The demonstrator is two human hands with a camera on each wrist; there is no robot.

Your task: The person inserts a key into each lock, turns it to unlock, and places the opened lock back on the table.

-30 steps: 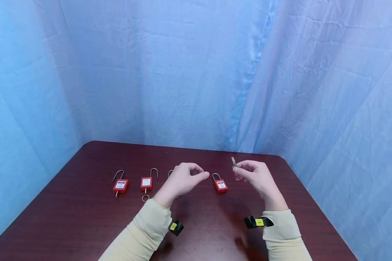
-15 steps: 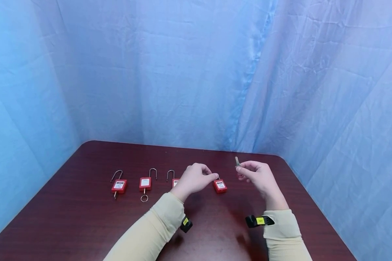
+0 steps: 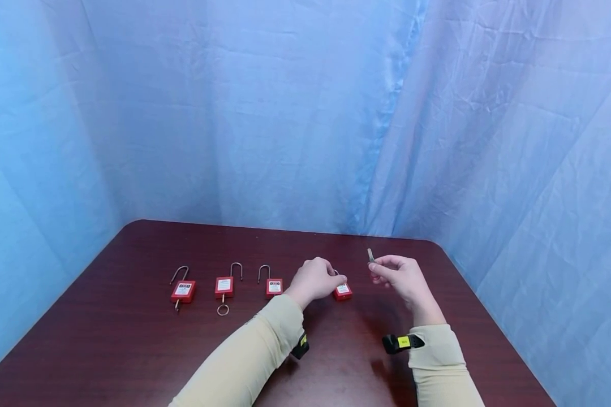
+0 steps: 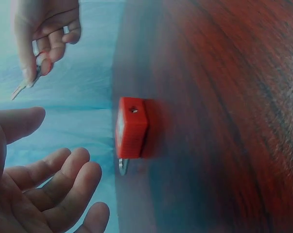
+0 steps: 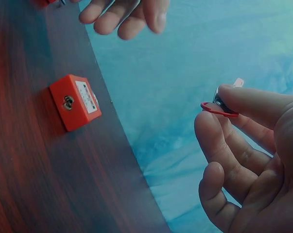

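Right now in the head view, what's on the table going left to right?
Open padlock with key → open padlock with key ring → third red padlock → left hand → fourth red padlock → key pinched in right hand.

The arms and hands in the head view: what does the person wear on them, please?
Both arms wear long cream fabric sleeves that end at the wrists. The left hand and the right hand are bare, with no gloves or rings visible. Under each wrist sits a small black device with a yellow label, on the left wrist and on the right wrist.
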